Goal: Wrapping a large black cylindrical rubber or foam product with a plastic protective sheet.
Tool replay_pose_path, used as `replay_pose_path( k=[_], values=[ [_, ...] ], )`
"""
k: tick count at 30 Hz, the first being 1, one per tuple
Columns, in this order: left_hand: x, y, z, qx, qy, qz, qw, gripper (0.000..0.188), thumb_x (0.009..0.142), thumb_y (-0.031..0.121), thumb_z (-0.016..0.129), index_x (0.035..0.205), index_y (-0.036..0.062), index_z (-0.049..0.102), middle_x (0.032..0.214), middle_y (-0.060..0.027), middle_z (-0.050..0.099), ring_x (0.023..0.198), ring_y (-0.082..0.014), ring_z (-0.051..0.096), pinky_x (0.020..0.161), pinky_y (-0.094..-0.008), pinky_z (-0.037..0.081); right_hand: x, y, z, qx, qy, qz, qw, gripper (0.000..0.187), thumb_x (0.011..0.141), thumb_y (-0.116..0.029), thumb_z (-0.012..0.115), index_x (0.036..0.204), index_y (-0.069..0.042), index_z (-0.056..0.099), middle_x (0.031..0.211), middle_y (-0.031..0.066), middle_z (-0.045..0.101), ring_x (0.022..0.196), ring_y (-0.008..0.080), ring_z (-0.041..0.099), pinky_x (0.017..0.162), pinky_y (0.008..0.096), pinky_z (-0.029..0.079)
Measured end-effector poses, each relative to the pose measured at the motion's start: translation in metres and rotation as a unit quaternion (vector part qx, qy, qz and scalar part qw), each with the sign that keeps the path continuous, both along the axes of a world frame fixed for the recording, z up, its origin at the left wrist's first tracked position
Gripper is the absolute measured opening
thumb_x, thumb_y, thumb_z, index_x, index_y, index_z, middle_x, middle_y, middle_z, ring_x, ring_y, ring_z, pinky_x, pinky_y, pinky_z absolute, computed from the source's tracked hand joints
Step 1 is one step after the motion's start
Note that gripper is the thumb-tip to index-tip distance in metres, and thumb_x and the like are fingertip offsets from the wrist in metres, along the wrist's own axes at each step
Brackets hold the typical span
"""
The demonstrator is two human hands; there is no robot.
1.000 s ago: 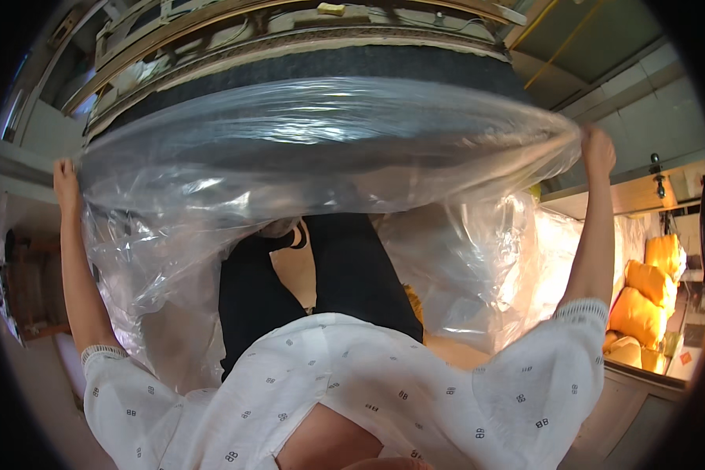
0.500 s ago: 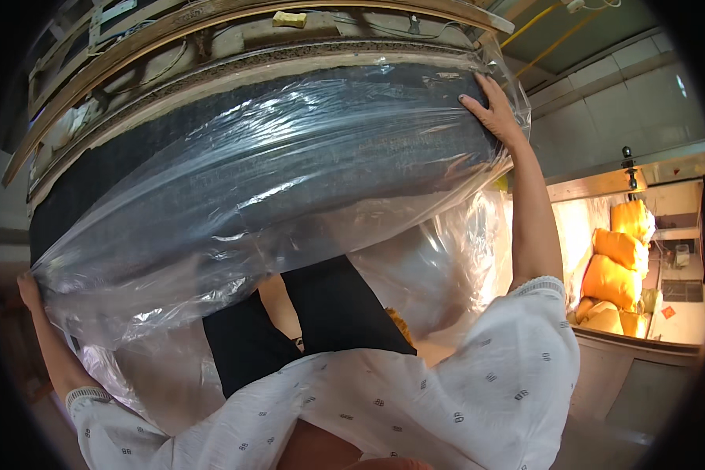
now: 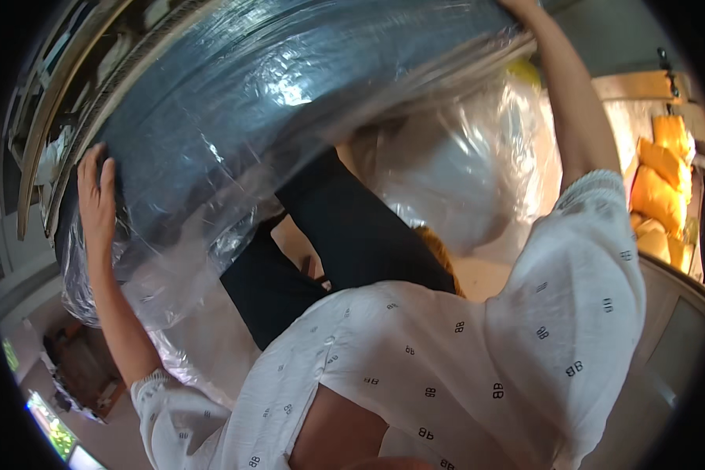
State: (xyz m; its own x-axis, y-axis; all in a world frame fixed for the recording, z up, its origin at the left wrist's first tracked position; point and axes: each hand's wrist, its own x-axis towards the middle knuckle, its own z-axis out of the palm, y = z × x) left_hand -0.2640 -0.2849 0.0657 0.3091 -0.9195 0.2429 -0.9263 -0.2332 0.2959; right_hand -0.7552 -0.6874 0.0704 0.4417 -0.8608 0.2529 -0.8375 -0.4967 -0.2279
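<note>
A sheet of clear plastic film [image 3: 172, 243] drapes over a long dark surface [image 3: 235, 86] in front of me. Its loose lower part hangs over my thighs. My left hand [image 3: 96, 196] lies at the left end of the dark surface, fingers stretched out on the film. Far off at the upper right, my right hand [image 3: 521, 9] reaches the other end. The picture's top edge cuts off its fingers, so its grip is hidden.
Wooden rails [image 3: 55, 117] run along the far side of the dark surface. Orange-lit bundles [image 3: 659, 196] are stacked at the right. A brown open box [image 3: 86, 368] stands low on the left. My legs in black trousers [image 3: 360, 223] are under the film.
My view has tilted and turned. My left hand has gone from the film's lower left corner up onto the dark surface's left end, its fingers now spread. My right hand has slipped mostly out of view.
</note>
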Motion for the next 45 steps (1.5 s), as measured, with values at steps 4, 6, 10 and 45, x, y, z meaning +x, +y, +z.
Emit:
replay_pose_path(
  k=[4, 6, 10, 45],
  values=[
    [0.031, -0.008, -0.02, -0.036, -0.074, 0.025, 0.996, 0.039, 0.096, 0.029, 0.043, 0.127, 0.0055, 0.049, 0.128, -0.0132, 0.047, 0.122, -0.0277, 0.042, 0.102, -0.0331, 0.03, -0.057, -0.007, -0.019, 0.409, -0.218, -0.124, 0.877, 0.06, 0.089, -0.055, 0.039, 0.133, -0.015, 0.044, 0.131, 0.0171, 0.049, 0.121, 0.0243, 0.046, 0.102, 0.037, 0.033],
    [0.041, -0.04, -0.038, -0.056, -0.048, -0.008, 0.997, 0.04, 0.096, 0.029, 0.043, 0.127, 0.0056, 0.049, 0.128, -0.0137, 0.046, 0.121, -0.0276, 0.042, 0.102, -0.0334, 0.031, -0.251, -0.096, -0.139, 0.327, -0.228, -0.136, 0.907, 0.056, 0.088, -0.055, 0.04, 0.113, -0.008, 0.057, 0.114, 0.0158, 0.058, 0.1, 0.0297, 0.058, 0.065, 0.038, 0.051],
    [0.039, -0.026, -0.034, -0.042, -0.103, 0.044, 0.993, 0.04, 0.096, 0.03, 0.043, 0.126, 0.0046, 0.05, 0.126, -0.0155, 0.048, 0.119, -0.0288, 0.044, 0.101, -0.0349, 0.032, -0.252, -0.015, -0.273, 0.367, -0.17, -0.226, 0.886, 0.048, 0.088, -0.046, 0.051, 0.094, 0.0, 0.064, 0.079, 0.0113, 0.066, 0.061, 0.0191, 0.061, 0.052, 0.0313, 0.048],
    [-0.445, -0.101, -0.077, 0.172, 0.365, -0.438, 0.803, 0.019, 0.078, 0.006, 0.067, 0.096, 0.0009, 0.061, 0.089, -0.0001, 0.056, 0.076, -0.008, 0.052, 0.067, -0.0225, 0.044, -0.145, 0.323, -0.072, 0.266, -0.58, -0.073, 0.766, 0.012, 0.084, -0.004, 0.062, 0.078, -0.004, 0.051, 0.069, -0.0002, 0.053, 0.061, 0.0051, 0.05, 0.055, 0.0197, 0.041]
  ],
)
